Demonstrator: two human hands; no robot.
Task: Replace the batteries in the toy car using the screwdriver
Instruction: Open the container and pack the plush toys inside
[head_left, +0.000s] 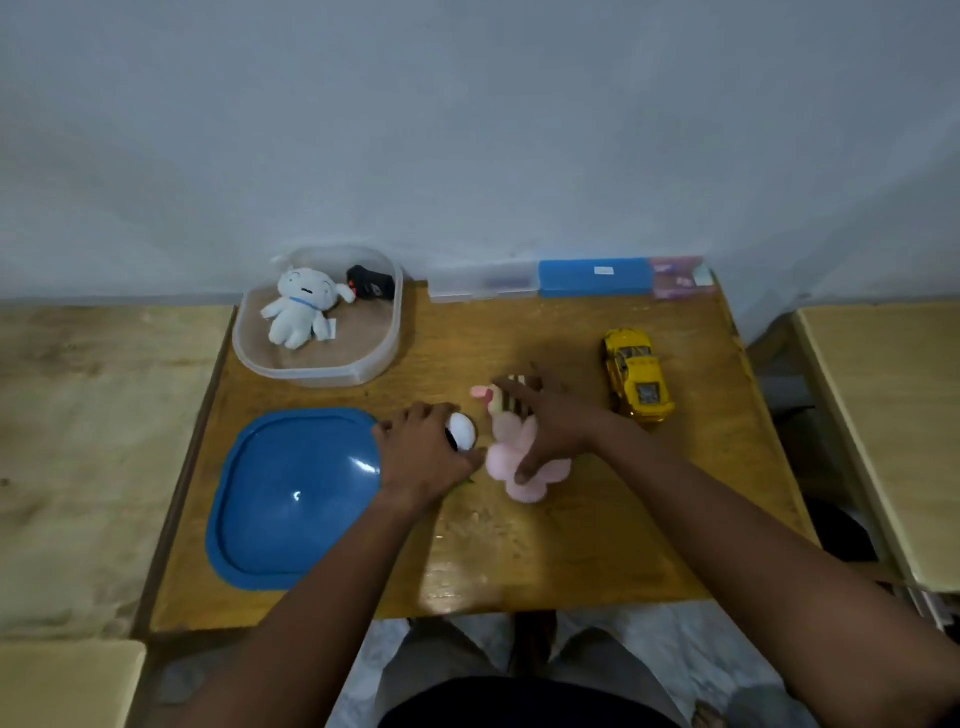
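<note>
Clearly the left hand (423, 452) has its fingers curled round a white ball (462, 430), gripping it well to the left of the yellow toy car (636, 376). The right hand (556, 421) lies with fingers straight and spread on a pink plush toy (506, 457), just left of the car, its thumb pressing the plush; it grasps nothing. The car itself stands untouched on the wooden table (571, 545).

Far left of the car and further back, a clear plastic tub (317, 376) holds a white plush toy (301, 312) and a small black thing (370, 283) that is too dim to identify. A blue lid (291, 499) lies far left of the car, touching the left hand.

Both forearms reach forward over the table's near edge, palms down.
</note>
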